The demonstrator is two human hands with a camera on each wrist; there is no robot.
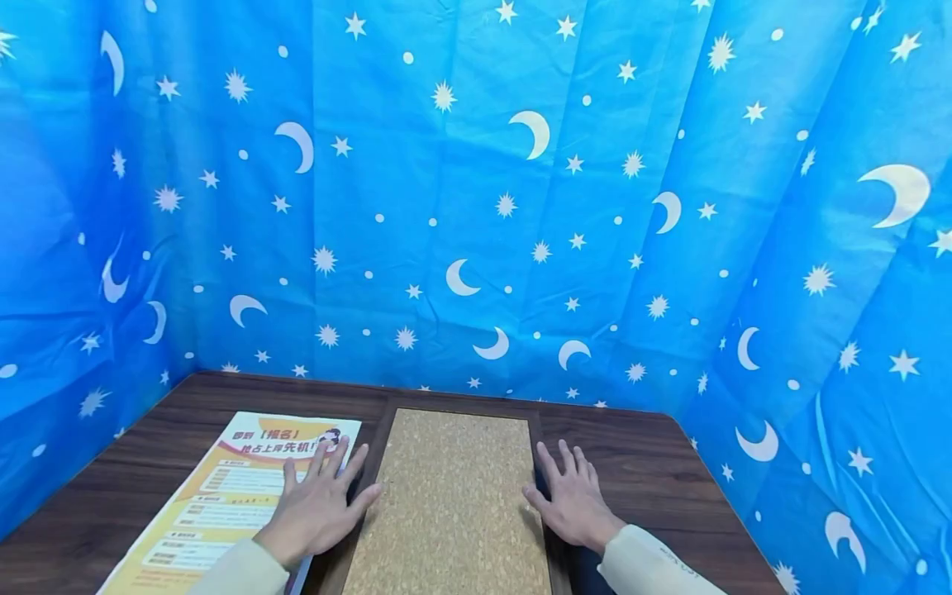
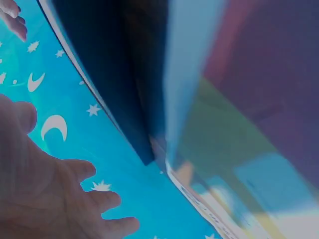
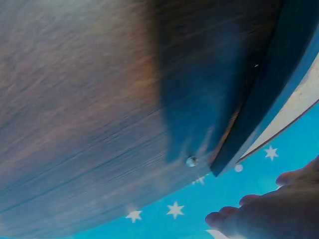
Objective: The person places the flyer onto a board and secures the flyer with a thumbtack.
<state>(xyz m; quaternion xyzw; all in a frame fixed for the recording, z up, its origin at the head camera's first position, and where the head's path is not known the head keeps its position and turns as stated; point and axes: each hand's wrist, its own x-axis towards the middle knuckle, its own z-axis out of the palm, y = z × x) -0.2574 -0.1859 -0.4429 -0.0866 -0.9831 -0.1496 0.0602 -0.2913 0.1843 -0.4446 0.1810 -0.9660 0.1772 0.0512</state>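
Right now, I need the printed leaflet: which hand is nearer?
Left: the left hand is partly over the leaflet; the right hand is beyond the cork board, at its right edge.

Bright head view, dimmer wrist views, partly blurred

The cork board (image 1: 455, 504) is cut off by the head view's edge; the booklet (image 1: 216, 512) is partly covered by the left hand (image 1: 316, 506).

A blue curtain (image 1: 468, 173), printed with white moons (image 1: 913, 190) and stars (image 1: 444, 97), hangs behind and beside the dark wooden table (image 1: 650, 463).
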